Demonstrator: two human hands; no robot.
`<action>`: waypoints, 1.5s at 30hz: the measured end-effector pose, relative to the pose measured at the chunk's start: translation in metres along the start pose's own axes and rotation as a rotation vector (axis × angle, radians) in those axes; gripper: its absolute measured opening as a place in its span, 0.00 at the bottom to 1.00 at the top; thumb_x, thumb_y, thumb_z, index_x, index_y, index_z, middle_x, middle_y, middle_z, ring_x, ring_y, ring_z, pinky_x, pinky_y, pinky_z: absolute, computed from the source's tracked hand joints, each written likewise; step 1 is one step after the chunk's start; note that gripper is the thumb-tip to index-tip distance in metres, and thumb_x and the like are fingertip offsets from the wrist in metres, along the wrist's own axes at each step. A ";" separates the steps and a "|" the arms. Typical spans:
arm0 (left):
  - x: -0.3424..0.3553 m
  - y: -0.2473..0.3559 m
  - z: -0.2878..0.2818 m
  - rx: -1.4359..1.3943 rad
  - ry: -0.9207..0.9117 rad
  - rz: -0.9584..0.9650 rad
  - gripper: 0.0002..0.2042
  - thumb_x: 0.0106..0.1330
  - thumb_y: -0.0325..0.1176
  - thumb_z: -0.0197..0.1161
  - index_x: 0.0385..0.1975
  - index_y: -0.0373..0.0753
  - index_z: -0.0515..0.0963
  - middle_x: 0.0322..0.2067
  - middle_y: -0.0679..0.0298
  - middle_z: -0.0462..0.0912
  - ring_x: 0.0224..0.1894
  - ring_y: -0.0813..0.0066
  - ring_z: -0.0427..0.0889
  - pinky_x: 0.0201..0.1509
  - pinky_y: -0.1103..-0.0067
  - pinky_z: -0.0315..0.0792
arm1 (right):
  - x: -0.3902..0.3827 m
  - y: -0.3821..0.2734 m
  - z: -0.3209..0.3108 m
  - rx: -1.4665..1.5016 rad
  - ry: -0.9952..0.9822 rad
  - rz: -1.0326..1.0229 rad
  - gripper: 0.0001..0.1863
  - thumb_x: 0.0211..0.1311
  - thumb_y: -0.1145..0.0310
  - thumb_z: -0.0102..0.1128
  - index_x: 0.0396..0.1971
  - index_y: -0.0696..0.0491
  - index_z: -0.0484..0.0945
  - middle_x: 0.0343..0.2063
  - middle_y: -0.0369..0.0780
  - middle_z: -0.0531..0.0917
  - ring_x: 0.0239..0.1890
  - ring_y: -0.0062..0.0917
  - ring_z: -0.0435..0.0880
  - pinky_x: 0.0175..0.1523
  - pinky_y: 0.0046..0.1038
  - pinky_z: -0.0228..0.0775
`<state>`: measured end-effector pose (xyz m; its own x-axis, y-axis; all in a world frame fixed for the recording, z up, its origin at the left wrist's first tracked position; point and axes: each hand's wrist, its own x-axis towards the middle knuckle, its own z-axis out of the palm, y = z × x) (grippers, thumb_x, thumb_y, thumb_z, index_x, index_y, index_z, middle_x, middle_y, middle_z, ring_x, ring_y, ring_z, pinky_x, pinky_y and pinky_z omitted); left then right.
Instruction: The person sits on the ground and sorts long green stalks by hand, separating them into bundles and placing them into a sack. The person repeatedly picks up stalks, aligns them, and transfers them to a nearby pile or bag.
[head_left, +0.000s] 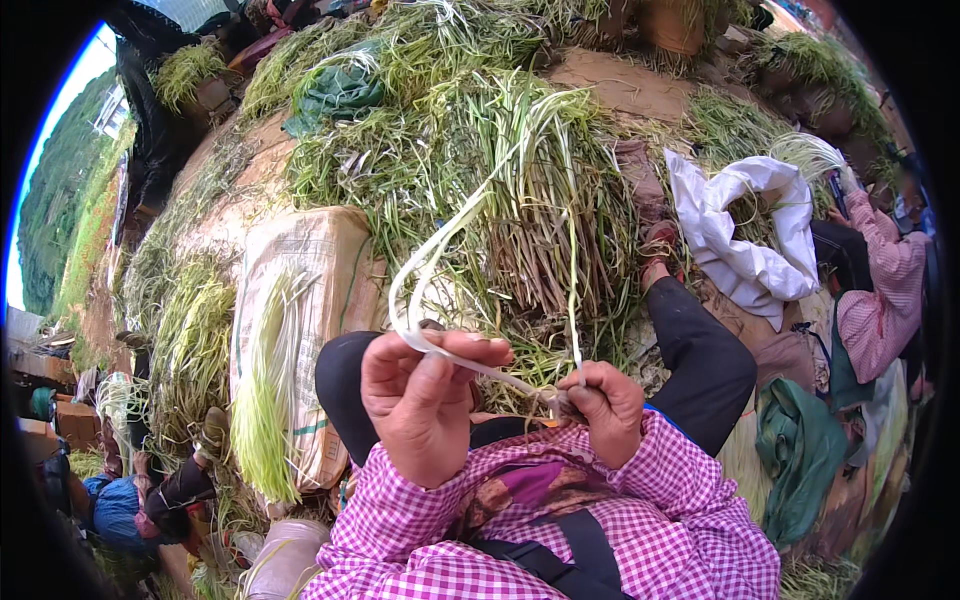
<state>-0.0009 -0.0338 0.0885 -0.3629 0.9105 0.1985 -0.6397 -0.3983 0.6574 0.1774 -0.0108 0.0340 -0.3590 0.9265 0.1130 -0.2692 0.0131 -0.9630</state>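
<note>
Stalk (413, 338) held, sack (330, 265), faint markings illegible

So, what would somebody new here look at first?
Probably the pale strand, which makes a big loop in the middle, between the left hand and the right hand. Just beyond it is a pile of stalks, green on top and brownish below. The crumpled white sack stands out too, off to the right.
</note>
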 end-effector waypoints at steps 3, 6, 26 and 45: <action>0.013 0.034 -0.002 -0.037 -0.068 0.229 0.11 0.70 0.28 0.45 0.49 0.38 0.68 0.37 0.50 0.79 0.38 0.57 0.81 0.36 0.60 0.80 | -0.003 0.005 -0.010 -0.501 -0.235 -0.422 0.03 0.58 0.75 0.56 0.31 0.59 0.75 0.17 0.42 0.72 0.16 0.31 0.73 0.21 0.27 0.63; 0.030 0.069 -0.005 -0.122 -0.076 0.365 0.14 0.72 0.30 0.40 0.52 0.31 0.66 0.38 0.51 0.75 0.33 0.63 0.79 0.29 0.66 0.79 | -0.008 0.018 -0.016 -0.777 -0.395 -0.498 0.06 0.47 0.78 0.58 0.27 0.57 0.73 0.16 0.40 0.69 0.15 0.30 0.72 0.19 0.30 0.64; 0.075 0.043 -0.038 -0.143 0.338 0.277 0.03 0.70 0.30 0.49 0.39 0.43 0.68 0.30 0.63 0.78 0.23 0.75 0.74 0.17 0.82 0.64 | 0.034 0.035 -0.022 -0.669 -0.346 -0.015 0.34 0.63 0.43 0.45 0.54 0.60 0.69 0.49 0.50 0.75 0.53 0.36 0.74 0.56 0.32 0.65; 0.071 0.017 -0.049 -0.152 0.310 -0.152 0.15 0.73 0.42 0.41 0.41 0.35 0.68 0.13 0.74 0.57 0.13 0.84 0.58 0.12 0.85 0.55 | 0.018 0.036 0.016 -0.591 -0.825 0.125 0.11 0.55 0.74 0.56 0.40 0.57 0.75 0.24 0.49 0.79 0.22 0.39 0.78 0.29 0.35 0.70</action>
<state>-0.0713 0.0187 0.0780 -0.4293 0.8926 -0.1373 -0.7866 -0.2948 0.5426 0.1473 0.0000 0.0052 -0.9177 0.3893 -0.0786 0.2165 0.3244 -0.9208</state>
